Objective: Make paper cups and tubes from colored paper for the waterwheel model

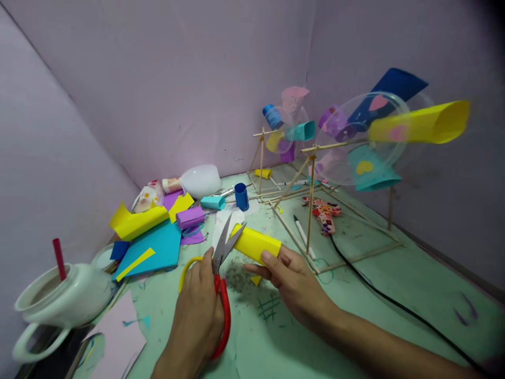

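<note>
My left hand [197, 316] is closed on a pair of scissors [218, 271]; a red handle loop shows on one side of the hand and a yellow loop on the other. Their blades stand apart, tips at the left end of a yellow paper tube [256, 245]. Whether a blade is inside the tube's rim I cannot tell. My right hand [294, 284] pinches the tube's right end between thumb and fingers. Below the tube, a small yellow paper scrap [256, 280] lies on the green tabletop [307, 337].
Two stick frames [311, 205] carry clear discs with coloured paper cups at the right. A black cord [371, 284] crosses the table there. At left are a teapot-shaped pot [74, 295], blue foam sheets [153, 250], purple tubes [191, 217] and a white bottle [201, 180].
</note>
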Demonstrator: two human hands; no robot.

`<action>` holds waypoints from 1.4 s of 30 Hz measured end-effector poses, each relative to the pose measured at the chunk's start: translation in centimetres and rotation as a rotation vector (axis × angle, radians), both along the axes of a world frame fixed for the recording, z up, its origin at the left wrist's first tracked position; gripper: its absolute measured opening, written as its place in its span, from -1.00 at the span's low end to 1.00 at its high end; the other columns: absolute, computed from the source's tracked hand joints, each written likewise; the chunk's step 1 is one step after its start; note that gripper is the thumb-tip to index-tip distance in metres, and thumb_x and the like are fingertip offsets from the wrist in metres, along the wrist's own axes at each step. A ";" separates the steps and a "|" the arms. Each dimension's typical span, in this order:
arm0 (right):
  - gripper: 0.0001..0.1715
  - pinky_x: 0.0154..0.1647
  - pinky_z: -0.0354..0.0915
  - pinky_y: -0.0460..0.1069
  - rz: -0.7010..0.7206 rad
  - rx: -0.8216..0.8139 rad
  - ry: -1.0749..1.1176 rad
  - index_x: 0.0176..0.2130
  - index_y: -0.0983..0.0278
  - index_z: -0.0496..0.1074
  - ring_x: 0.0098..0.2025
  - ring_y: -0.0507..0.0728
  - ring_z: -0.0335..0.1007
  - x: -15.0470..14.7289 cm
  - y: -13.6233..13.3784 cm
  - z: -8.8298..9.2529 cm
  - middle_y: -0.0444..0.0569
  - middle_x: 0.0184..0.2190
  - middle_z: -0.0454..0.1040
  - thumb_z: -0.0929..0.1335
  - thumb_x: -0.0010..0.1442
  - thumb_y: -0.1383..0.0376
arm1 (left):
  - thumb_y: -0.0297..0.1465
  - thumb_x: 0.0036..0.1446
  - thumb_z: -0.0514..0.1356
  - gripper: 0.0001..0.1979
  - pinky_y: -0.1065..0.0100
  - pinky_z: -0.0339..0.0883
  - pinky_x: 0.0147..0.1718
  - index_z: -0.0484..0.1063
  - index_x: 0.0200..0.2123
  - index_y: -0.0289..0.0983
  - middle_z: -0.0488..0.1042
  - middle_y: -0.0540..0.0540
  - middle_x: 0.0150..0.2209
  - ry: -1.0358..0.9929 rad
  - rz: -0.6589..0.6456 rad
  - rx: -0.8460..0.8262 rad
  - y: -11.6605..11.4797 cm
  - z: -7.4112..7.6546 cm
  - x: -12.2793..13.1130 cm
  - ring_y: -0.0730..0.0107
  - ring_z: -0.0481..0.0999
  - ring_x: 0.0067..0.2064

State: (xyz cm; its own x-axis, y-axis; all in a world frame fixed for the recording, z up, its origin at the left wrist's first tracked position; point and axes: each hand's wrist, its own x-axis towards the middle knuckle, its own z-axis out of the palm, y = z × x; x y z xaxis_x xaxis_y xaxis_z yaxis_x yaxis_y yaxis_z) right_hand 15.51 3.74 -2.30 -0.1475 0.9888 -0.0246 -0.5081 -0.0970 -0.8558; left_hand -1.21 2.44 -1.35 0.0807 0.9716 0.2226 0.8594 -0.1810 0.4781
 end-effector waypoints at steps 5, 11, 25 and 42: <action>-0.66 -0.24 0.31 -0.03 -0.003 -0.031 -0.026 -0.25 0.30 0.44 -0.35 0.08 0.48 -0.1 -0.3 -0.3 -0.13 -0.43 0.46 0.38 0.06 0.11 | -0.49 0.11 -0.09 -0.50 0.00 0.25 -0.07 0.10 0.16 -0.34 0.35 -0.29 -0.07 -0.014 0.011 -0.054 0.0 0.1 0.1 0.06 0.33 0.00; -0.62 -0.18 0.31 0.02 0.012 -0.078 0.015 -0.20 0.31 0.42 -0.25 0.14 0.48 -0.5 -0.6 -0.2 -0.05 -0.27 0.48 0.40 0.03 0.12 | -0.47 0.13 -0.11 -0.51 0.01 0.26 -0.05 0.09 0.16 -0.35 0.33 -0.30 0.01 -0.040 0.031 -0.078 -0.1 -0.3 -0.1 0.08 0.33 0.04; -0.62 -0.13 0.31 0.06 0.019 -0.092 0.039 -0.22 0.31 0.42 -0.25 0.15 0.48 -0.7 -0.7 -0.3 -0.03 -0.27 0.49 0.41 0.01 0.12 | -0.53 0.13 -0.14 -0.49 0.10 0.30 -0.07 0.09 0.17 -0.39 0.39 -0.33 0.01 0.054 0.089 -0.104 -0.3 -0.7 0.0 0.12 0.42 0.00; -0.67 -0.07 0.33 0.05 -0.041 0.003 0.015 -0.14 0.23 0.44 -0.17 0.10 0.45 0.0 0.1 -0.6 -0.06 -0.16 0.47 0.37 0.09 0.15 | -0.37 0.18 -0.07 -0.60 0.35 0.35 -0.30 0.18 0.10 -0.20 0.51 -0.07 -0.26 -0.142 -0.162 -0.174 -0.4 0.9 -1.1 0.32 0.49 -0.30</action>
State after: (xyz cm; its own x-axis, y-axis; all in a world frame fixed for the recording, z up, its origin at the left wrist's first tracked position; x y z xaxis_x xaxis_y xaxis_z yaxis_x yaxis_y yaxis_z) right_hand 15.47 3.85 -2.89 -0.1071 0.9941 -0.0194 -0.5244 -0.0731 -0.8483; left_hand -2.28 2.08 -0.47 0.2182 0.9731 0.0735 0.7478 -0.2151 0.6281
